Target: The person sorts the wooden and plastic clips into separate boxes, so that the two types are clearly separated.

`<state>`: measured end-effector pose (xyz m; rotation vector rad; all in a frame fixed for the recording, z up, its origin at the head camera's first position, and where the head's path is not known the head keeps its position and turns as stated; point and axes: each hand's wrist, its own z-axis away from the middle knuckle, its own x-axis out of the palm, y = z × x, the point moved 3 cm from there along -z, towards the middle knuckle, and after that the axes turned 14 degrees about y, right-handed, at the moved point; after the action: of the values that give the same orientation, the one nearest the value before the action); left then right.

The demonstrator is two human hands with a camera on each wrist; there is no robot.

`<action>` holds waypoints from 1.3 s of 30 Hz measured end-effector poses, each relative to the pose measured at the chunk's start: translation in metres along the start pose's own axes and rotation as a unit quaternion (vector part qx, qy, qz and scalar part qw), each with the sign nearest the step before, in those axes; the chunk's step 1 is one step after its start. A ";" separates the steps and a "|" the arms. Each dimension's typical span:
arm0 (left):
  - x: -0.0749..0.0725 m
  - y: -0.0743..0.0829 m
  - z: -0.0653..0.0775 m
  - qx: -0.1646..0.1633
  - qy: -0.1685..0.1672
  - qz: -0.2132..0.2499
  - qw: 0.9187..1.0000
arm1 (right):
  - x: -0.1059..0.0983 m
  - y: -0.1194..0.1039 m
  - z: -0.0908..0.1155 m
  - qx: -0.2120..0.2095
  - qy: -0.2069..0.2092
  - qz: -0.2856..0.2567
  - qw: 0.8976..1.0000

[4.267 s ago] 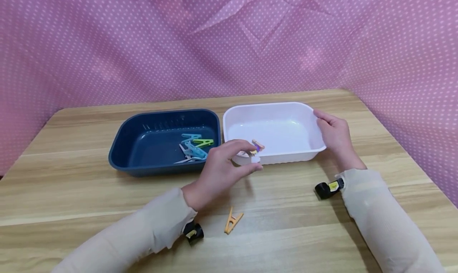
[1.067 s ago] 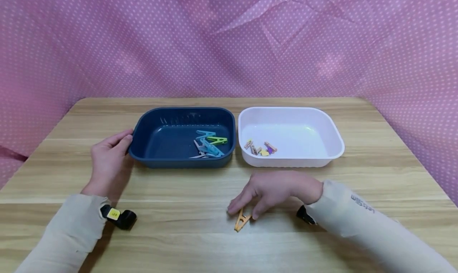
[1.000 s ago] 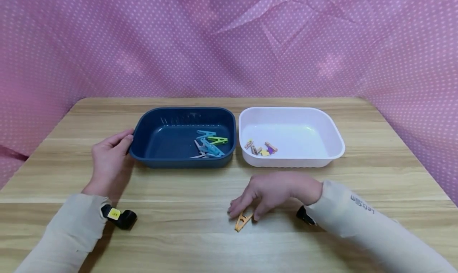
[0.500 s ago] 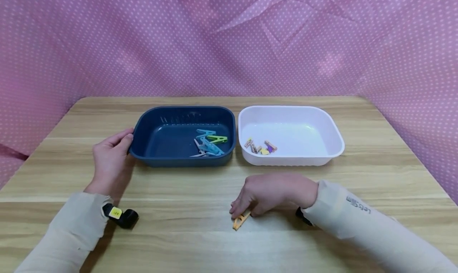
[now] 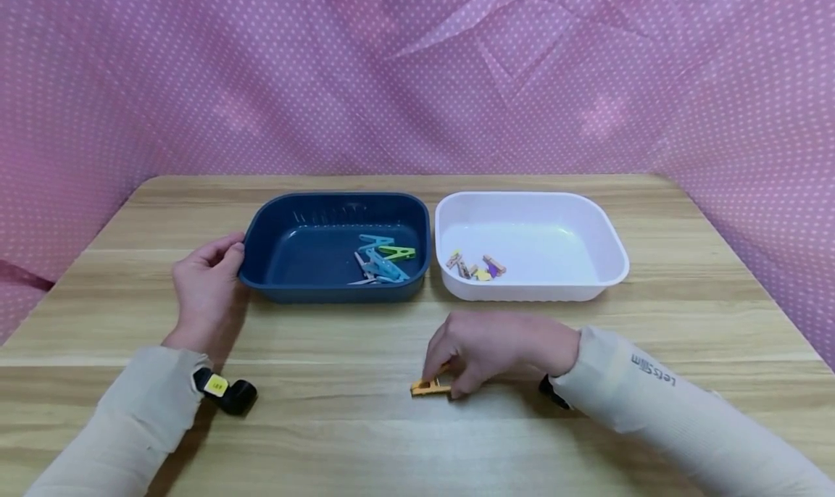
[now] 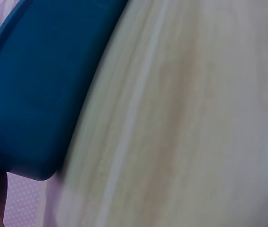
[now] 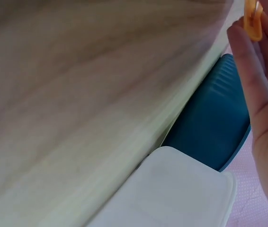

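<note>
With thumb and fingertips, my right hand [image 5: 499, 343] pinches an orange clothes peg [image 5: 425, 389] low over the table in front of the tubs. The peg's end [image 7: 253, 29] also shows between the fingers in the right wrist view. My left hand [image 5: 207, 288] holds the left end of a dark blue tub [image 5: 293, 259], thumb at the rim. Inside that tub several plastic pegs lie at the right, among them a green peg [image 5: 398, 253] and a blue peg [image 5: 386, 266]. A white tub [image 5: 544, 254] holds several small wooden pegs [image 5: 493, 265] in its left front corner.
Both tubs stand side by side on a wood-grain table [image 5: 313, 424], nearly touching. A pink dotted cloth [image 5: 417, 77] hangs behind the table and along its sides. Each wrist carries a small black camera [image 5: 238, 397].
My left hand has left the peg area for the blue tub, and my right hand has left the white tub. The right fingers have closed on the orange peg and turned it sideways.
</note>
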<state>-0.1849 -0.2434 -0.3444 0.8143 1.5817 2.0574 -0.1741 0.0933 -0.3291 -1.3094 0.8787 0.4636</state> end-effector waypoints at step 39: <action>-0.001 0.004 0.001 0.088 0.035 -0.172 0.981 | -0.030 -0.007 -0.011 0.072 0.509 0.020 0.858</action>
<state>-0.1839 -0.2443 -0.3403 0.4865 1.8183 1.7348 -0.1905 0.0869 -0.3014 -1.3741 1.7742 -0.3354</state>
